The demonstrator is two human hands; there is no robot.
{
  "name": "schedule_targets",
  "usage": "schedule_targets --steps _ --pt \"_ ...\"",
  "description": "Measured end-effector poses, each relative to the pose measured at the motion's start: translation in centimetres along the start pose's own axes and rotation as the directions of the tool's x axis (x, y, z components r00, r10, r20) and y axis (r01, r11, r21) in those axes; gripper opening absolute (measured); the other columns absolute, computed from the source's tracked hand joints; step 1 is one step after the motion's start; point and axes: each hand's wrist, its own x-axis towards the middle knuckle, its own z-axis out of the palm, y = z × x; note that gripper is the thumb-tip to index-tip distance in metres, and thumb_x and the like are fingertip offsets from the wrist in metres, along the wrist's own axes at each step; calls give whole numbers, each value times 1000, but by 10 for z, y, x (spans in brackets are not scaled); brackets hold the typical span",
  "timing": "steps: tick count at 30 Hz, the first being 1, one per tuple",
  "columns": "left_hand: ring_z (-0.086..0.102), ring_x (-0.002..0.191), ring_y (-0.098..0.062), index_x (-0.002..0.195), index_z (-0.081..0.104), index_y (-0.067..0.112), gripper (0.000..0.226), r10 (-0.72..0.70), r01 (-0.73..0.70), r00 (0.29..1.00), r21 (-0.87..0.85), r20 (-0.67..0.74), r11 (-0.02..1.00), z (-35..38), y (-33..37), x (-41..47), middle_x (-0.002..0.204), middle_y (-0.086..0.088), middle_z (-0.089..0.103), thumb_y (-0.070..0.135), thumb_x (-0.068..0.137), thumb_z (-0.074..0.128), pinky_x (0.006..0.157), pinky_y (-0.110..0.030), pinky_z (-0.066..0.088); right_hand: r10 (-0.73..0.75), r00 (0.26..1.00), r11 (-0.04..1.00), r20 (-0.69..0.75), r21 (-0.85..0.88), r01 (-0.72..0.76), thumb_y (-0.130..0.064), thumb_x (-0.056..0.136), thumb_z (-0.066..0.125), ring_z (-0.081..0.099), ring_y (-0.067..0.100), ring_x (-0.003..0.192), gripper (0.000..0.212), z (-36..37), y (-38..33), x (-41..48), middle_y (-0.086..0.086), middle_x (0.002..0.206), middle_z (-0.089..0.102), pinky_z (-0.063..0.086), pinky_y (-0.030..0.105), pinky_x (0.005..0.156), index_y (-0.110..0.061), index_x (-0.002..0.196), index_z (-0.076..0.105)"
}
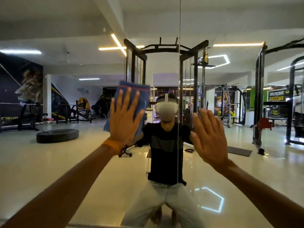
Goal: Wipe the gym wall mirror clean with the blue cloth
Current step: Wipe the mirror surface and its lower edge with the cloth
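The wall mirror point(69, 162) fills the whole view and reflects the gym and a kneeling person in a headset. My left hand point(125, 116) lies flat with fingers spread, pressing the blue cloth point(141, 92) against the glass at about head height, left of the vertical seam point(179, 79) between two mirror panels. The cloth has a red stripe near its top edge. My right hand point(209, 137) rests flat on the glass right of the seam, fingers straight, holding nothing.
The reflection shows a black cable machine point(166, 51), a tyre point(57, 135) on the glossy floor, benches at left and racks at right. The mirror's lower edge point(92, 225) runs along the bottom of the view.
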Motion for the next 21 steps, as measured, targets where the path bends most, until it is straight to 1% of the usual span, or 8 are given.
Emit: schedule_targets --steps 2,6,10,12,16,17,19,21 --pt "1 160 -34 166 14 18 67 -105 106 994 26 -40 994 5 16 3 173 -11 2 54 110 23 129 -52 -2 -20 1000 999 1 -49 20 -41 108 35 11 33 160 64 2 7 -25 12 173 11 15 58 127 -13 164 24" --pt "7 159 -35 165 22 20 63 378 -380 924 22 64 925 35 51 -112 172 -12 15 51 110 27 129 -55 0 -39 999 997 -4 -72 38 -36 106 44 10 34 160 67 6 9 -31 13 173 10 11 55 129 -13 164 22" --pt "5 160 -31 163 25 21 60 461 -466 878 17 126 884 43 57 -191 169 -9 25 50 110 29 129 -53 1 -37 999 997 6 -72 37 -37 107 42 8 34 160 67 7 12 -33 14 173 9 8 54 129 -14 165 16" --pt "4 160 -30 163 23 21 61 438 -442 894 17 95 897 39 52 -164 170 -9 21 51 111 27 129 -54 3 -51 999 996 7 -75 51 -38 109 37 7 33 160 66 8 11 -34 13 173 8 8 54 129 -15 166 13" --pt "4 159 -33 165 20 19 64 42 -42 999 1 -4 999 33 62 -103 171 -8 7 50 110 32 128 -58 6 -51 999 995 -2 -82 51 -39 110 33 7 34 160 64 8 13 -34 15 173 9 10 55 129 -14 166 16" --pt "0 159 -33 165 18 19 64 36 -36 999 -4 -1 999 38 70 -112 171 -8 5 49 110 33 128 -57 2 -51 999 995 -1 -81 51 -39 110 34 7 34 160 64 8 13 -35 15 173 10 11 56 128 -13 166 17" --pt "-6 159 -33 165 15 21 66 246 -245 967 -28 59 969 52 88 -171 172 -9 4 47 108 35 128 -55 -4 -49 999 995 10 -83 50 -39 109 36 7 34 160 65 8 13 -35 15 173 9 11 56 128 -13 166 17" --pt "-3 160 -32 166 14 22 70 534 -536 828 -41 167 843 64 90 -255 173 -9 5 48 106 39 128 -53 -3 -52 999 995 14 -81 53 -38 109 38 7 34 160 66 7 14 -35 14 173 7 9 55 129 -13 166 16"
